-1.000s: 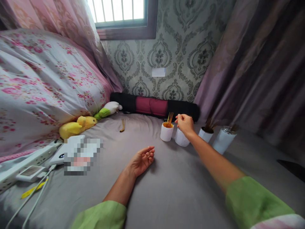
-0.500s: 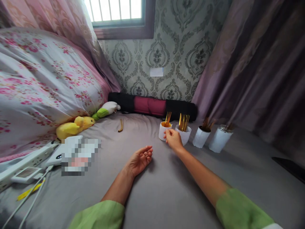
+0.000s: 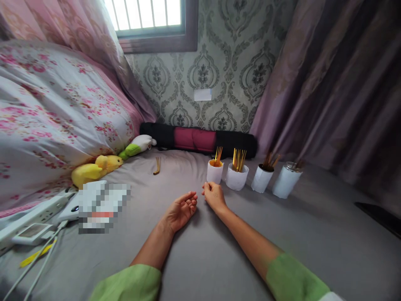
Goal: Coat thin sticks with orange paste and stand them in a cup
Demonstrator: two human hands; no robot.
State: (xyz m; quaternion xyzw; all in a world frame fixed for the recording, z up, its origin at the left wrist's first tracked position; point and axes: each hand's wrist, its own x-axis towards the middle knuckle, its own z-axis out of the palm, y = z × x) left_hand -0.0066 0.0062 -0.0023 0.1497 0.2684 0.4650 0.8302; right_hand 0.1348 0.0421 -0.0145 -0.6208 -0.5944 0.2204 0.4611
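Note:
My left hand (image 3: 181, 210) lies palm up on the grey bedsheet (image 3: 219, 251), fingers loosely curled and empty. My right hand (image 3: 214, 195) rests just beside it with fingers bent in a loose pinch; whether it holds anything I cannot make out. Just beyond the right hand stand several white cups in a row: one with orange sticks (image 3: 214, 170), one with yellow sticks (image 3: 237, 174), one with brown sticks (image 3: 262, 177), and a fourth cup (image 3: 285, 180) at the right.
A loose stick (image 3: 157, 166) lies on the sheet to the left. Yellow (image 3: 92, 168) and green-white (image 3: 138, 145) plush toys lean on a floral quilt (image 3: 56, 113). A black-and-red roll (image 3: 197, 140) lies along the wall. A power strip and cables (image 3: 31, 217) sit at left.
My right hand has come back from above the yellow-stick cup, down and left, to rest beside my left hand. The left hand has stayed put.

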